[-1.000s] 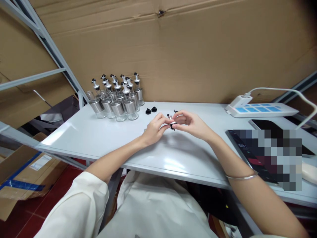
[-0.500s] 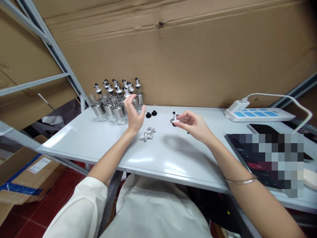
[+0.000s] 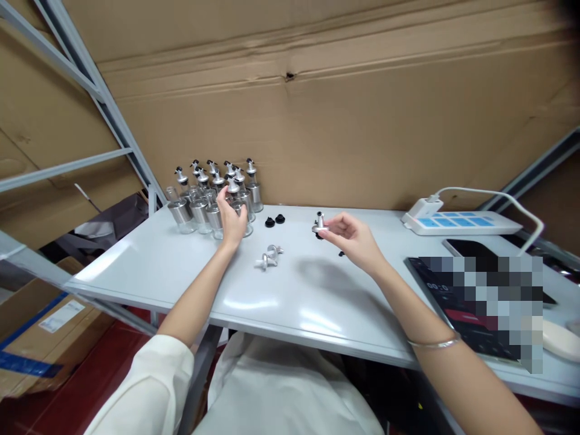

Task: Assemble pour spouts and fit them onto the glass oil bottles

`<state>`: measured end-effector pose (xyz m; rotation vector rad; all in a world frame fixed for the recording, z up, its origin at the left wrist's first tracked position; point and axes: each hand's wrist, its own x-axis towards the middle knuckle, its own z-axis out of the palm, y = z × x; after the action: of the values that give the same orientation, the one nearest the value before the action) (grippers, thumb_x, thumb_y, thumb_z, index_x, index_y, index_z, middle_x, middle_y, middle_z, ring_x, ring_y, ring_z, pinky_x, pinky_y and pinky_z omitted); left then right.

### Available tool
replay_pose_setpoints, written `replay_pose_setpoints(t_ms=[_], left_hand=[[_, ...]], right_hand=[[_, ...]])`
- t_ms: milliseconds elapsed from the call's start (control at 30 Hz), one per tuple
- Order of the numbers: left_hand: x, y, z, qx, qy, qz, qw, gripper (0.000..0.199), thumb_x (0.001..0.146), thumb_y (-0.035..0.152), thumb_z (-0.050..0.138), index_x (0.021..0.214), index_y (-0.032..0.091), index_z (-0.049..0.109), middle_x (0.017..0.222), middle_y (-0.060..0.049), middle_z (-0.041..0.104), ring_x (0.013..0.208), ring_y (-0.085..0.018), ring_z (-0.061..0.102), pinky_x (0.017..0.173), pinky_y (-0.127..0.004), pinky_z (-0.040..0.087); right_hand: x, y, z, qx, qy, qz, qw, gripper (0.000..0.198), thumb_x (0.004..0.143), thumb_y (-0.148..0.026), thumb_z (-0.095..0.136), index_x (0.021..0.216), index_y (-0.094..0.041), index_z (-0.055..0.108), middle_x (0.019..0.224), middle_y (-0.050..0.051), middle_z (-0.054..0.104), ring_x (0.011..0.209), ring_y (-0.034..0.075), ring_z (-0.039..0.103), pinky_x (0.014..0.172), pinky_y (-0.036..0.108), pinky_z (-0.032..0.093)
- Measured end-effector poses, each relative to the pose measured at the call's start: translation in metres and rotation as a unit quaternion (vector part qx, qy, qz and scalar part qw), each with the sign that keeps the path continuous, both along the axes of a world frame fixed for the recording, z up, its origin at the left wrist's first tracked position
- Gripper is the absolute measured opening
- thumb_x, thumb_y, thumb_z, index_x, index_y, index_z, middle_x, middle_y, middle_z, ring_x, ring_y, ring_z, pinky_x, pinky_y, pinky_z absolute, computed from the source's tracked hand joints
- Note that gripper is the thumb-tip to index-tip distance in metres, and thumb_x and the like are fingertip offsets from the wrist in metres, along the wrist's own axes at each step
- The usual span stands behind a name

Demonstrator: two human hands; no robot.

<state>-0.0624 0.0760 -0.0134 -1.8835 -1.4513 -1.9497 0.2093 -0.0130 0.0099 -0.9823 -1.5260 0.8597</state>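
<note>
- The right hand (image 3: pixel 356 238) is closed on a silver pourer (image 3: pixel 321 222), pinching it by the flange between thumb and fingers, above the middle of the bench (image 3: pixel 181 266).
- The pourer stands nearly upright: long axis close to vertical, narrow spout end up, wide flange roughly level, dark part below.
- The left hand (image 3: pixel 232 226) curves around a metal-banded bottle (image 3: pixel 237 206) at the near right of a cluster; whether it grips firmly, I cannot tell. That bottle's long axis is roughly upright.
- Two silver fittings (image 3: pixel 269 256) lie tipped over on the bench between the hands; two black stoppers (image 3: pixel 275 220) sit farther back.
- The bench is pale and glossy, with bright reflections along its near side.
- At the right are a white power strip (image 3: pixel 469 223) with blue sockets and a dark-screened device (image 3: pixel 441 287), partly pixelated.
- Brown cardboard (image 3: pixel 344 133) backs the bench; a grey metal frame (image 3: pixel 120 136) rises at left, above a red floor (image 3: pixel 97 368).
</note>
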Motion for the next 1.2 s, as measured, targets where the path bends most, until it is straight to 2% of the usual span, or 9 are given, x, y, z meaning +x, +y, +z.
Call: replay_pose_setpoints(t_ms=[200, 300, 433, 533, 667, 800, 933, 1100, 1200], left_hand=[[-0.017, -0.005, 0.013, 0.031, -0.023, 0.143, 0.989, 0.047, 0.080, 0.018, 0.053, 0.123, 0.016, 0.036, 0.133, -0.016, 0.039, 0.132, -0.024, 0.035, 0.112, -0.042, 0.024], [-0.031, 0.001, 0.011, -0.021, -0.066, 0.139, 0.988, 0.051, 0.082, 0.023, 0.053, 0.128, 0.017, 0.031, 0.128, -0.016, 0.047, 0.121, -0.023, 0.047, 0.108, -0.041, 0.029], [-0.041, 0.008, 0.004, -0.050, -0.075, 0.127, 0.988, 0.041, 0.086, 0.025, 0.052, 0.123, 0.017, 0.037, 0.101, -0.008, 0.060, 0.100, -0.020, 0.059, 0.101, -0.041, 0.037], [-0.040, 0.005, 0.007, -0.011, -0.096, 0.146, 0.985, 0.037, 0.086, 0.025, 0.051, 0.120, 0.016, 0.040, 0.097, -0.006, 0.060, 0.095, -0.019, 0.059, 0.098, -0.040, 0.039], [-0.027, -0.013, 0.027, 0.083, -0.123, 0.147, 0.978, 0.041, 0.087, 0.037, 0.050, 0.122, 0.018, 0.038, 0.105, -0.007, 0.056, 0.100, -0.019, 0.056, 0.098, -0.039, 0.039], [0.007, -0.044, 0.054, 0.153, -0.116, 0.078, 0.978, 0.048, 0.089, 0.049, 0.047, 0.126, 0.023, 0.032, 0.110, -0.008, 0.051, 0.101, -0.019, 0.057, 0.093, -0.037, 0.044], [0.054, -0.076, 0.065, 0.126, -0.069, -0.102, 0.984, 0.044, 0.094, 0.044, 0.038, 0.134, 0.029, 0.024, 0.109, -0.006, 0.052, 0.100, -0.017, 0.060, 0.089, -0.035, 0.049], [0.096, -0.093, 0.037, 0.021, -0.040, -0.329, 0.943, 0.040, 0.093, 0.041, 0.043, 0.128, 0.031, 0.028, 0.106, -0.005, 0.056, 0.093, -0.014, 0.062, 0.079, -0.030, 0.053], [0.106, -0.094, 0.015, -0.023, -0.028, -0.393, 0.919, 0.038, 0.091, 0.040, 0.050, 0.123, 0.027, 0.034, 0.105, -0.005, 0.058, 0.088, -0.013, 0.063, 0.078, -0.030, 0.053]], right_hand=[[0.000, 0.000, 0.000, 0.005, -0.017, 0.001, 1.000, 0.040, 0.067, -0.053, 0.073, 0.079, -0.020, 0.055, 0.084, 0.008, 0.071, 0.077, 0.022, 0.068, 0.080, 0.041, 0.051], [0.000, -0.001, 0.001, 0.006, -0.027, -0.002, 1.000, 0.039, 0.067, -0.053, 0.073, 0.079, -0.021, 0.056, 0.084, 0.008, 0.072, 0.077, 0.022, 0.068, 0.079, 0.040, 0.052], [0.000, -0.002, 0.001, 0.012, -0.033, -0.012, 0.999, 0.039, 0.067, -0.054, 0.072, 0.080, -0.020, 0.056, 0.082, 0.007, 0.071, 0.076, 0.022, 0.068, 0.077, 0.039, 0.051], [0.001, -0.002, 0.002, 0.024, -0.031, -0.025, 0.999, 0.038, 0.068, -0.053, 0.072, 0.081, -0.020, 0.056, 0.082, 0.007, 0.071, 0.076, 0.022, 0.067, 0.079, 0.040, 0.051], [0.001, -0.003, 0.005, 0.046, -0.010, -0.054, 0.997, 0.036, 0.070, -0.052, 0.071, 0.081, -0.022, 0.056, 0.083, 0.007, 0.071, 0.076, 0.021, 0.066, 0.077, 0.040, 0.052], [0.002, -0.004, 0.009, 0.068, 0.034, -0.090, 0.993, 0.037, 0.067, -0.053, 0.072, 0.080, -0.023, 0.055, 0.079, 0.005, 0.069, 0.071, 0.020, 0.066, 0.072, 0.037, 0.053], [0.001, -0.003, 0.008, 0.067, 0.064, -0.108, 0.990, 0.038, 0.068, -0.055, 0.070, 0.081, -0.024, 0.051, 0.079, 0.003, 0.067, 0.071, 0.020, 0.066, 0.072, 0.037, 0.052], [-0.001, -0.003, 0.009, 0.076, 0.069, -0.087, 0.991, 0.034, 0.074, -0.052, 0.066, 0.084, -0.026, 0.047, 0.073, -0.001, 0.066, 0.067, 0.018, 0.065, 0.072, 0.035, 0.051], [-0.002, -0.005, 0.010, 0.091, 0.053, -0.070, 0.992, 0.031, 0.076, -0.050, 0.064, 0.089, -0.025, 0.052, 0.076, 0.000, 0.066, 0.068, 0.017, 0.065, 0.072, 0.035, 0.051]])
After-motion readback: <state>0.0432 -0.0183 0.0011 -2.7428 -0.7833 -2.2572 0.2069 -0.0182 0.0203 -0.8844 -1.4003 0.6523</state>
